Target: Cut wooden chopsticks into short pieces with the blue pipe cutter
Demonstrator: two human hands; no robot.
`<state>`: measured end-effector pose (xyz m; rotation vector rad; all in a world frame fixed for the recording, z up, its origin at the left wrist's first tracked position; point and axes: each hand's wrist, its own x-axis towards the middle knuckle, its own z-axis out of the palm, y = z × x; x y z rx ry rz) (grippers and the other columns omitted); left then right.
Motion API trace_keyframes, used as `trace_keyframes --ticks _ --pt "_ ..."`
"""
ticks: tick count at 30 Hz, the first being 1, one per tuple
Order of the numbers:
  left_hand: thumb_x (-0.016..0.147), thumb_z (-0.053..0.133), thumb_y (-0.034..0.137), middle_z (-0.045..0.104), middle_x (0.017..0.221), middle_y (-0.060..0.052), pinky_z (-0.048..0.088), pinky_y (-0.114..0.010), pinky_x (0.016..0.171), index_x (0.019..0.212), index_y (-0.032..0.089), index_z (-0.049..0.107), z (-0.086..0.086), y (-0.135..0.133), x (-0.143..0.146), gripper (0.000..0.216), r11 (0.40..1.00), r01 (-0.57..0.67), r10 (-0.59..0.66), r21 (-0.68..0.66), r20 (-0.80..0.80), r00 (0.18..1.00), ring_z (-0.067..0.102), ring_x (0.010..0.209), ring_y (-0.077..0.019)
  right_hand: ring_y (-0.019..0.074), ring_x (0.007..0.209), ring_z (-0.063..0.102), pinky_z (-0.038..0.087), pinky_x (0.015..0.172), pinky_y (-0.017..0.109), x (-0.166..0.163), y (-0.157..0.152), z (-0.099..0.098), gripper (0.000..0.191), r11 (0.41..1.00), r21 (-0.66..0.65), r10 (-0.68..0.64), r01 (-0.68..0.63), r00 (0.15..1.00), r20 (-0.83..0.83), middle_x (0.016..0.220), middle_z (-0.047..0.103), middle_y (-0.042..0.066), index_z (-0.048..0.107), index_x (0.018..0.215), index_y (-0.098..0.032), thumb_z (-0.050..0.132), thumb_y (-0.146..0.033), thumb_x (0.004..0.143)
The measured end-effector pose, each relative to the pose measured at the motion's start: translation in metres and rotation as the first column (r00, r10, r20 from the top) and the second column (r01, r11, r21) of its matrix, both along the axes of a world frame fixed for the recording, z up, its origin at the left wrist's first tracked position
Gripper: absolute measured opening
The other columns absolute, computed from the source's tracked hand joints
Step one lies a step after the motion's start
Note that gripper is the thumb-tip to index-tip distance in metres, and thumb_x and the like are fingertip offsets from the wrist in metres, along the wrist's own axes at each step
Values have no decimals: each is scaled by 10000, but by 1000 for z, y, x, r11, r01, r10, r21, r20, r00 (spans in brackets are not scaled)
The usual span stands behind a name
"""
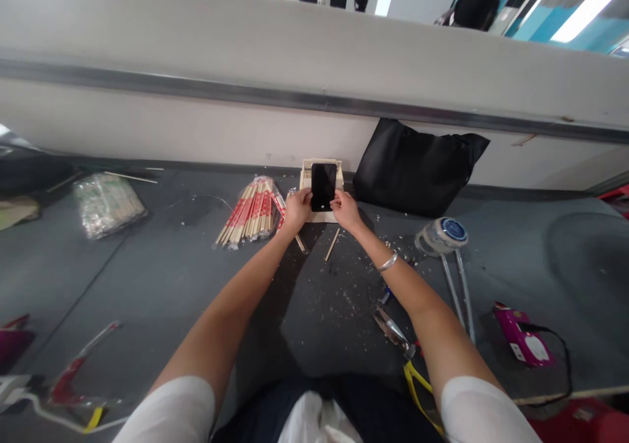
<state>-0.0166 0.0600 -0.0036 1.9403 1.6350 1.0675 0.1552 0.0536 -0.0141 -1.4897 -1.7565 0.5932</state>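
Note:
A black smartphone stands tilted back in a pale wooden stand against the low wall. My left hand pinches the phone's lower left edge with thumb and fingers. At the lower right edge, my right hand closes on the phone in the same way. Just left of my left hand lies a plastic bag of chopsticks in red printed wrappers. One loose stick rests on the table below the stand. The underside of the stand and some fingertips are hidden.
A black bag leans on the wall. To the right are a clear jar and a magenta box. Pliers lie beneath my right forearm, with wood crumbs scattered nearby. Another plastic packet and a red-handled tool lie left.

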Motion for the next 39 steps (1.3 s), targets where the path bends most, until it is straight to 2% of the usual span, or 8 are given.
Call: trace_keyframes --ticks 5,12,15,20,26,36,39 --pt "892 508 158 798 962 -99 514 -309 811 959 173 785 0 14 -1 286 1000 -19 18 13 21 1000 723 918 -251 195 894 711 608 881 386 -3 11 -2 468 1000 2 -3 3 1000 -30 1039 639 74 653 1166 -184 486 -26 758" --pt "888 507 163 805 1025 -75 545 -317 843 1143 198 768 -14 7 -3 367 999 3 -9 41 160 987 721 924 -235 187 910 707 622 852 378 1 7 -13 543 999 36 29 -24 992 -122 1109 633 74 600 1268 -226 533 -56 756" --pt "891 513 163 805 1037 -71 549 -316 856 1155 188 762 -13 7 -3 364 1000 3 -8 28 182 983 724 925 -229 191 935 702 622 856 382 2 8 -11 530 999 37 39 -34 990 -135 1108 623 73 598 1246 -223 515 -49 752" --pt "895 531 164 804 1003 -85 541 -315 848 1156 165 759 -7 11 -5 346 1000 0 -2 12 126 992 731 908 -237 206 974 695 619 859 386 1 9 -5 566 998 34 52 -50 996 -69 1143 614 100 583 1271 -189 483 -26 739" --pt "876 526 119 807 1075 -76 545 -316 899 1144 191 759 -13 11 -3 362 999 -12 7 33 155 988 733 985 -234 209 968 693 620 852 406 -1 8 -10 632 998 41 38 -38 999 -7 1211 610 124 550 1348 -181 488 -34 736" --pt "871 523 87 801 1053 -85 539 -314 905 1132 177 749 -13 13 0 357 1000 -21 18 16 139 990 737 1003 -237 198 941 707 622 869 400 -1 9 -12 595 1000 18 11 -10 997 -82 1181 638 100 582 1301 -196 532 -64 723" --pt "851 526 73 801 987 -78 546 -322 889 1151 178 738 -15 12 0 382 1000 -22 22 -2 123 992 739 954 -236 195 943 707 630 846 393 -2 9 -14 608 1000 -12 -16 15 993 -118 1208 627 107 575 1310 -193 529 -59 719"
